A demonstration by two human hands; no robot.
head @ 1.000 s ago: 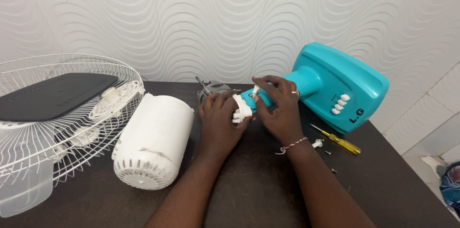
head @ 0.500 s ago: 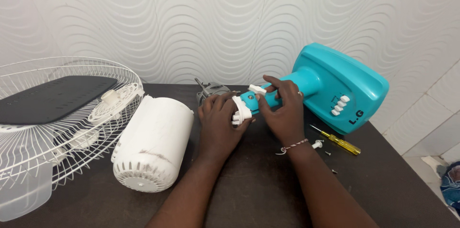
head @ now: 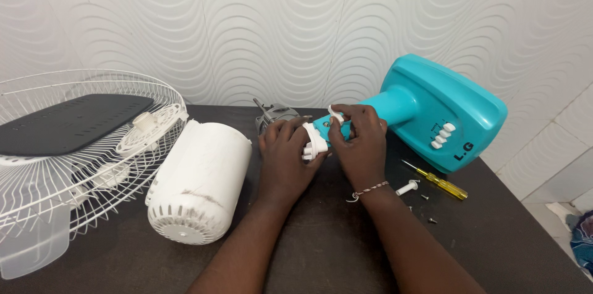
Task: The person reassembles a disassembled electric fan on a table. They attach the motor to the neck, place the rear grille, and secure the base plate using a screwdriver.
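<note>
Hands (head: pixel 321 146) perhaps slightly shifted on teal fan stand (head: pixel 432 109)

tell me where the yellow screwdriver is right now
In the head view, the yellow screwdriver lies on the dark table, right of the right hand, just below the teal fan base.

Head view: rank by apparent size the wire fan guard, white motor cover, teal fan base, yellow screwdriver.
1. wire fan guard, partly cut off by the frame
2. teal fan base and white motor cover: look alike, cover sits nearer the camera, so unranked
3. yellow screwdriver
</note>
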